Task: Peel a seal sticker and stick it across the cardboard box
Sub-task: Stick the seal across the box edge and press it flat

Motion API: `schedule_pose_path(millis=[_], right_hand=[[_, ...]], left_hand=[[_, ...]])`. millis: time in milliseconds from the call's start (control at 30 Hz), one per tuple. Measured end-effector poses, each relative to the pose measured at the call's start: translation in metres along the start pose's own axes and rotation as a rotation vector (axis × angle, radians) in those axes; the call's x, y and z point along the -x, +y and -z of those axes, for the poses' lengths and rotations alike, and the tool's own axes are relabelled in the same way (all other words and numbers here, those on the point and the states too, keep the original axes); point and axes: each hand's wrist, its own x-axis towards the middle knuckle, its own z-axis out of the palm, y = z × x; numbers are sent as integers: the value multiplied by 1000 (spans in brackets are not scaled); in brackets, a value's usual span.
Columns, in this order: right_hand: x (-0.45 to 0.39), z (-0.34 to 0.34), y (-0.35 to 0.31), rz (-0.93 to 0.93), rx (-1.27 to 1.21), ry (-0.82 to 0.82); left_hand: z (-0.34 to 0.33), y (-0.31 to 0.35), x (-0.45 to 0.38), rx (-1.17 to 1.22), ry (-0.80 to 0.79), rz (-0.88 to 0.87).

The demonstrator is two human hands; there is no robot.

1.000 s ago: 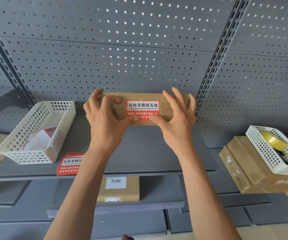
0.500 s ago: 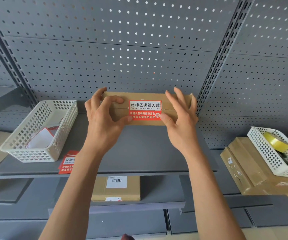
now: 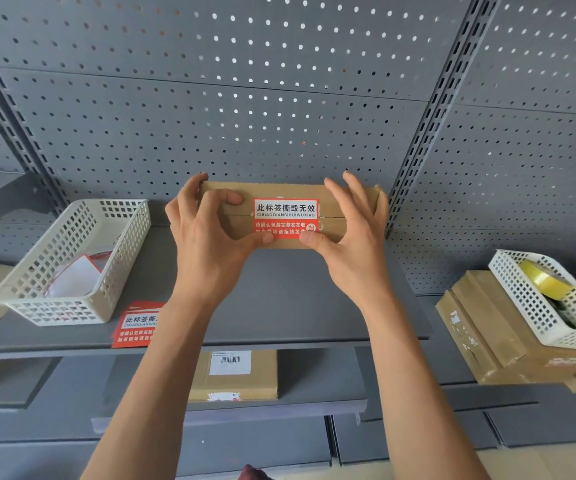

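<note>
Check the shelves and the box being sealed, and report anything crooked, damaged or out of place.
The seal sticker sits straight across the cardboard box seam, with both thumbs at its lower corners. One oddity: the white basket on the right rests tilted on stacked cardboard boxes, not flat on the shelf.

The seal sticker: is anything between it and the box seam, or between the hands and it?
Nothing visible. The seal sticker already lies across the seam of the cardboard box. Left hand and right hand hold the box, thumbs at the sticker's lower edge.
</note>
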Motion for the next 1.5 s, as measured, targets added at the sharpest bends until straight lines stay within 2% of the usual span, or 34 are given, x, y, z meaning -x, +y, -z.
schedule_pose_path(millis=[400,567,667,967,1167,1500], right_hand=[[-2,14,3,-12,-29,-61],[-3,-7,-14,-84,-169,229],[-8,-19,-19,-126,-173,369],[-13,-26,-13,-114,-202,453],[-13,-24,-10,-99,-194,424],[-7,-12,-3,-12,-104,215]], left_hand=[[12,-8,-4,93,-89,-27],[-1,7,-10,97,70,143],[-11,14,-14,31,163,164],[-11,7,-14,62,164,119],[-8,5,-14,66,123,119],[2,2,-14,35,-8,57]])
